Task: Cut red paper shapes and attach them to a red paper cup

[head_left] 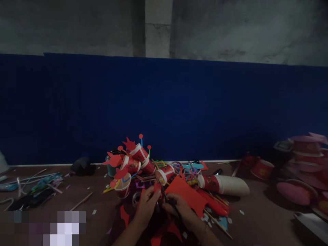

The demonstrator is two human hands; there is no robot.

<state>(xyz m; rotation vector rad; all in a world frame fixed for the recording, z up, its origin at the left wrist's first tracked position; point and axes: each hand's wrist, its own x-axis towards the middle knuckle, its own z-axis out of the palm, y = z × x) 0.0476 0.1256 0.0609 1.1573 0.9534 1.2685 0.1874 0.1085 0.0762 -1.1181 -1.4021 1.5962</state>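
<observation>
Between the fingers of my left hand [148, 204] is a small piece of red paper [157, 188]. My right hand [178, 209] grips a pair of dark-handled scissors [164, 194], whose blades point up and left beside the paper. Whether the blades touch the paper I cannot tell. Just behind my hands lies a larger sheet of red paper [186, 195]. Red paper scraps [124, 216] are strewn below and around my wrists. A roll of tape [136, 198] stands close to the left hand, partly hidden by it.
Red paper cups with cut-out shapes [132, 164] cluster behind my left hand. To the right lies a stack of paper cups [222, 185]. Wooden sticks [217, 223] and white scraps litter the table [258, 218]. A blue panel [164, 109] stands behind. More pink and red cup pieces [304, 164] are at far right.
</observation>
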